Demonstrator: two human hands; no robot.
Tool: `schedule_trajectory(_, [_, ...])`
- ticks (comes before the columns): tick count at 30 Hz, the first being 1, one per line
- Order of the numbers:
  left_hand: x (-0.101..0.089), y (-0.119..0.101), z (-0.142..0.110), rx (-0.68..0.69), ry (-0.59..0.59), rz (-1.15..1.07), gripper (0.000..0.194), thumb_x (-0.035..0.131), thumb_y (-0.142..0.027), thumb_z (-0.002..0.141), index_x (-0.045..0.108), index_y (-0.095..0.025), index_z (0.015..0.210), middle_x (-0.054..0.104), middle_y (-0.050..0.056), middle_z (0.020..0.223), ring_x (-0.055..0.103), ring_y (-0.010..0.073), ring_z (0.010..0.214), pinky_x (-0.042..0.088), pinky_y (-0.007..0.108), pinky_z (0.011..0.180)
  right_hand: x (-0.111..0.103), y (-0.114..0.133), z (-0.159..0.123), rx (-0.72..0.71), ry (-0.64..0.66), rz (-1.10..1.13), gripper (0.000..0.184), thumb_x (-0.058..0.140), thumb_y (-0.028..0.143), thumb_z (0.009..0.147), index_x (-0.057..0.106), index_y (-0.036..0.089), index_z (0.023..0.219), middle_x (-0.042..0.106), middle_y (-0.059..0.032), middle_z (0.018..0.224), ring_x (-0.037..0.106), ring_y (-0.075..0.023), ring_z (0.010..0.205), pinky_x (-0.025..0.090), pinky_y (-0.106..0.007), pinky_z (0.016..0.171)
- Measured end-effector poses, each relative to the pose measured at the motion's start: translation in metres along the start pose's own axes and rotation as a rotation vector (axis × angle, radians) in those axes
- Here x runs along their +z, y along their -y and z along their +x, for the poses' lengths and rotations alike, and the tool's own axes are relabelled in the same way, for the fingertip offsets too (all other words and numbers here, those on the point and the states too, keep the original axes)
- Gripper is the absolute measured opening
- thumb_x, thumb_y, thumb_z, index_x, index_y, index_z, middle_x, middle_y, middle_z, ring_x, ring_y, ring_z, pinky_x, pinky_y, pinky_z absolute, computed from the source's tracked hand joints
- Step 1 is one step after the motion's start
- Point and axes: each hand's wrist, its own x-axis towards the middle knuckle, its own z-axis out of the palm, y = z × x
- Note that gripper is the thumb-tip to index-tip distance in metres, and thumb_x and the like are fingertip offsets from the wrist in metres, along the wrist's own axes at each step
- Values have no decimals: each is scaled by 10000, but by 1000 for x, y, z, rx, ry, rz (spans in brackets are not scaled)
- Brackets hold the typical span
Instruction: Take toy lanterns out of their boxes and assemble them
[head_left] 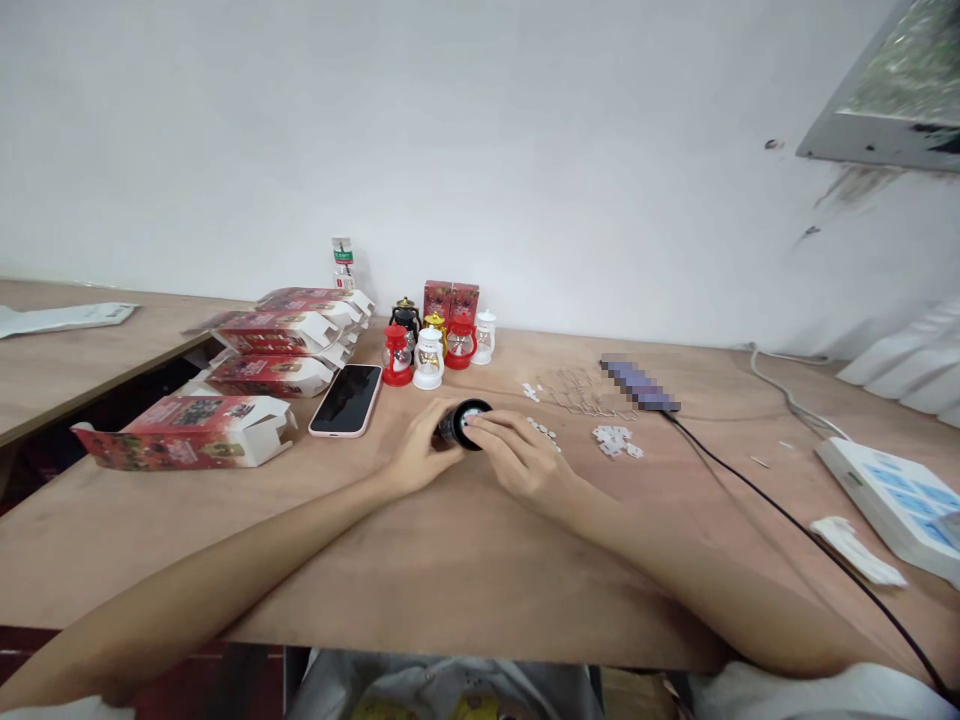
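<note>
My left hand (pixel 421 448) is wrapped round a black mini lantern (pixel 448 428), tipped over so that its round underside faces me. White shows inside the black rim. The fingers of my right hand (pixel 525 455) are pressed together and reach into that underside; whatever they pinch is hidden. Just beyond my right hand lie small round white discs (pixel 541 430) and a small pile of white plastic pieces (pixel 616 440). Behind my hands stand several finished-looking mini lanterns, among them a red lantern (pixel 397 357), a white lantern (pixel 428 360) and a black lantern (pixel 406 316).
Red printed boxes (pixel 274 375) are stacked at the left beside a phone (pixel 346 400). Thin wire pieces (pixel 577 390) lie at the right, near a pixelated device (pixel 639 383) with a black cable (pixel 750 480). A white power strip (pixel 892 500) sits at the far right.
</note>
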Motion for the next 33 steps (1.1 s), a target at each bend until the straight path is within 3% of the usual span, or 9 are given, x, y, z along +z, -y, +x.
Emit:
schedule_trajectory(7, [0, 0, -2, -25, 6, 3, 392, 618, -186, 730, 499, -164, 1103, 572, 103, 1126, 557, 233, 1036, 467, 371, 866, -2, 1, -3, -151, -84, -141, 171, 493, 55, 834, 594, 111, 960, 704, -90, 793, 647, -182, 816, 563, -296, 680])
schedule_trajectory(15, [0, 1, -1, -11, 20, 19, 397, 620, -200, 725, 500, -164, 1101, 576, 97, 1097, 551, 231, 1031, 453, 381, 885, -9, 4, 4, -177, -76, -220, 111, 528, 41, 808, 608, 99, 858, 707, -89, 750, 638, -159, 696, 543, -283, 656])
schedule_trajectory(24, [1, 1, -1, -19, 27, 13, 391, 624, -273, 743, 502, -162, 1097, 581, 97, 1086, 555, 229, 1018, 455, 380, 880, -8, 3, 1, -208, -66, -233, 97, 527, 70, 824, 610, 98, 865, 711, -94, 777, 647, -166, 753, 537, -288, 686])
schedule_trajectory(33, [1, 4, -1, -28, 37, -2, 389, 634, -243, 733, 504, -165, 1092, 580, 95, 1087, 556, 228, 1015, 457, 375, 870, -6, 2, -1, -176, -43, -173, 112, 550, 58, 809, 622, 128, 860, 704, -99, 793, 640, -175, 770, 533, -300, 693])
